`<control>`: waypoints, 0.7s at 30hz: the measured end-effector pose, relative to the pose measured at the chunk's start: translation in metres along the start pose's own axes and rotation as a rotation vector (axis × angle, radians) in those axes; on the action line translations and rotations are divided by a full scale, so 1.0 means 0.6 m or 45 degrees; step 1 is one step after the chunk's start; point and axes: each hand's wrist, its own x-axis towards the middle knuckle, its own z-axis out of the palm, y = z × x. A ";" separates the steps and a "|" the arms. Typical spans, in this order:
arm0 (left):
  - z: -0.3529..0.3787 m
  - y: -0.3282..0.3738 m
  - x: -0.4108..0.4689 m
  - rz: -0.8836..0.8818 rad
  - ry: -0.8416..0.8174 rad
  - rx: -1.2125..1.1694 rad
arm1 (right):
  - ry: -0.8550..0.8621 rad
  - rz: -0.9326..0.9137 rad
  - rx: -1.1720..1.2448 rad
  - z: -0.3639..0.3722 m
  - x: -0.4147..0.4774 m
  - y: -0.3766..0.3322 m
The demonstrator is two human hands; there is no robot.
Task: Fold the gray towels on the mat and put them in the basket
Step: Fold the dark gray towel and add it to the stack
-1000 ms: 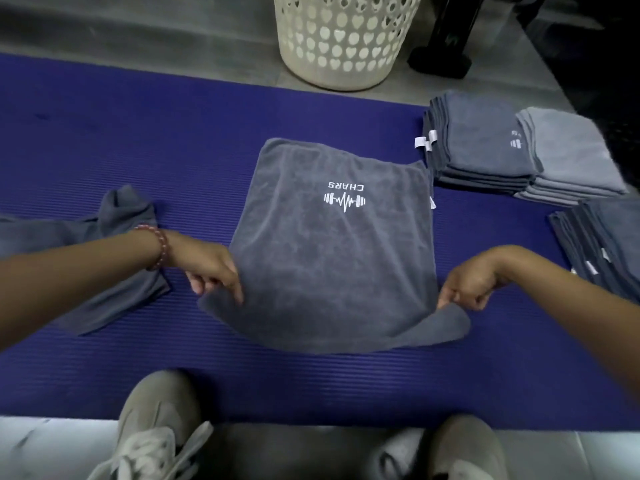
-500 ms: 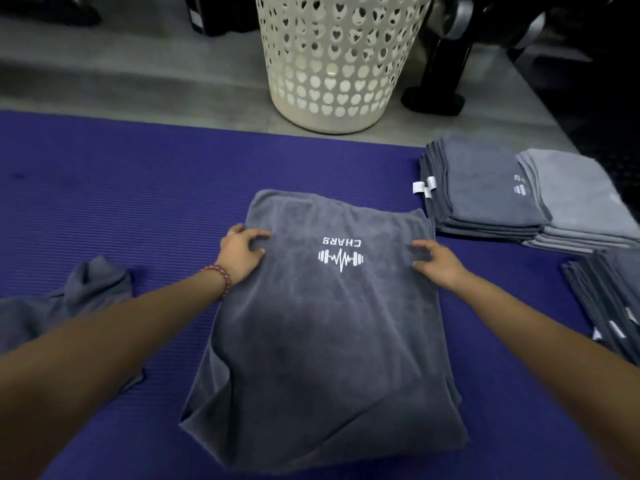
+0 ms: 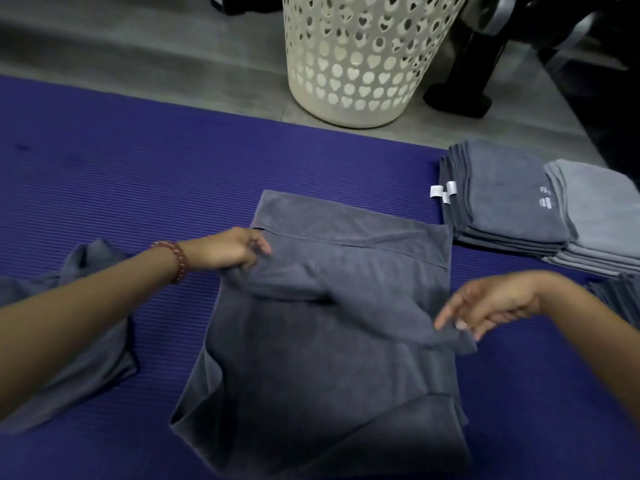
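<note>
Basket (image 3: 360,74) top cut off by the upper edge, right hand (image 3: 491,306) motion-blurred, crumpled towel (image 3: 69,341) partly behind the left forearm

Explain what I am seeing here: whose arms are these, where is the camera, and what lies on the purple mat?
There is no machine: a person works with bare hands, filmed by one camera worn on the head, looking down. On the purple mat lies a half-folded gray towel. The left hand, with a beaded bracelet, grips a fold at its left side. The right hand, blurred, seems to pinch a lifted corner. An unfolded towel lies at left, stacks of folded towels at right. The white basket stands on the floor beyond the mat.
</note>
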 end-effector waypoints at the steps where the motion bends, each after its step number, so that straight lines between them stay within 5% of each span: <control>1: 0.000 -0.002 -0.006 -0.156 -0.191 0.168 | -0.024 0.110 -0.047 0.007 -0.003 0.010; 3: 0.007 -0.012 0.000 -0.232 -0.295 0.456 | 0.184 0.163 -0.085 0.024 0.013 0.017; 6: 0.013 -0.023 0.038 0.132 0.123 0.724 | 0.997 -0.162 0.007 0.019 0.068 0.015; 9: 0.025 -0.018 0.081 0.369 0.416 0.725 | 1.398 -0.414 -0.164 0.005 0.111 -0.006; 15: 0.037 -0.012 0.133 0.374 0.590 0.896 | 1.560 -0.245 -0.827 -0.017 0.142 -0.010; 21: 0.030 -0.062 0.127 0.412 0.483 0.812 | 1.427 -0.303 -1.209 -0.051 0.116 0.001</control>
